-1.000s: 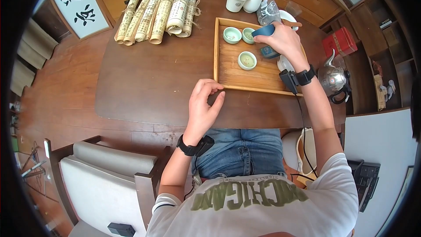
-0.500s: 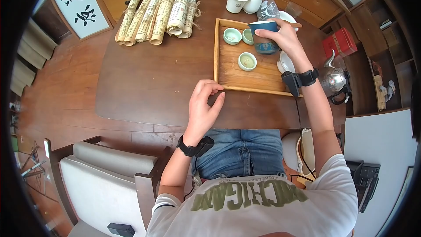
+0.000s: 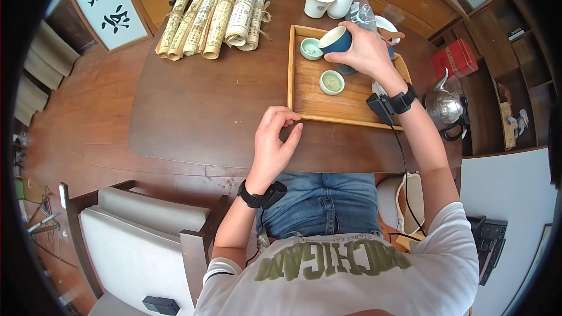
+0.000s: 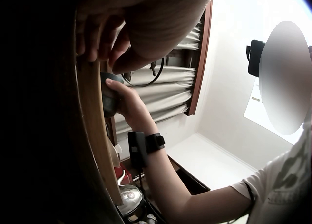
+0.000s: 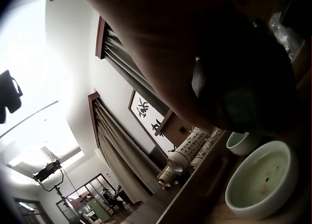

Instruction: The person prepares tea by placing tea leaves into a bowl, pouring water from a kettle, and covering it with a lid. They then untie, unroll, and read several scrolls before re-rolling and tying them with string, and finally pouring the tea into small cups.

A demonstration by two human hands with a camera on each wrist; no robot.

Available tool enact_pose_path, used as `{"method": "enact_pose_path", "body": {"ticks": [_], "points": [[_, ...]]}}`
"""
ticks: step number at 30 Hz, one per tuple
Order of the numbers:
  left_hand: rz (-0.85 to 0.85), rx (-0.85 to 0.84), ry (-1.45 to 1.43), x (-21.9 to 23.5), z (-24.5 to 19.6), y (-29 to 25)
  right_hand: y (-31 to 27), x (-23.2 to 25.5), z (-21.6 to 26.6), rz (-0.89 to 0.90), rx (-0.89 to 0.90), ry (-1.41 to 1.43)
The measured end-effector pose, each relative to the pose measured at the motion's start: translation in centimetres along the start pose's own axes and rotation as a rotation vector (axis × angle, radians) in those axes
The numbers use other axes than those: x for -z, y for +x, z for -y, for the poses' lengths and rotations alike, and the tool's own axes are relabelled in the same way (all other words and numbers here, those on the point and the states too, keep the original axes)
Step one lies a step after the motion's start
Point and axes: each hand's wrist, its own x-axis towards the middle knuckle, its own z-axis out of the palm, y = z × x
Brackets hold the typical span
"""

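My right hand [image 3: 370,52] grips a blue cup [image 3: 336,42] with a pale inside, tilted to the left over the wooden tray [image 3: 342,119]. The cup's mouth is beside a small celadon teacup [image 3: 310,49], and it covers the spot of another small teacup. Nearer me on the tray stands a teacup [image 3: 332,82] of pale liquid with specks, also large in the right wrist view. My left hand [image 3: 274,137] rests at the tray's front left corner, fingers loosely bent and holding nothing. In the right wrist view the blue cup is a dark shape.
Several tied paper scrolls [image 3: 219,17] lie at the back left. A white cup [image 3: 319,2] and a white holder [image 3: 341,3] with wooden tools stand behind the tray. To the right are a steel kettle [image 3: 445,102] and a red tin [image 3: 453,57]. A cable hangs from my right wrist.
The blue cup was tilted, came more upright over the tray's right part half a second ago, and now tips leftward with its mouth showing. My left hand stays in place.
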Motion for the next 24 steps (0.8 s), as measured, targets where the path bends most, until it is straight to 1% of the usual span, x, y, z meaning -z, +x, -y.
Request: {"method": "enact_pose_path", "body": {"ticks": [8,14,17,20,23,24], "points": [[0.0,0.004,-0.015,0.0,0.0,0.0,0.4,0.2,0.9,0.048,0.079,-0.146],[0.001,0.0,-0.018,0.1,0.0,0.0,0.5,0.4,1.3,0.074,0.087,-0.198],[-0.002,-0.002,-0.02,0.0,0.1,-0.1,0.5,-0.1,0.9,0.042,0.123,-0.189],[-0.002,-0.002,-0.022,0.0,0.1,-0.1,0.5,0.0,1.0,0.047,0.132,-0.206],[-0.002,-0.001,-0.019,0.0,0.1,-0.1,0.6,-0.6,0.4,-0.011,0.182,-0.224],[-0.002,-0.001,-0.019,0.0,0.1,-0.1,0.6,-0.6,0.3,0.004,0.172,-0.231]]}}
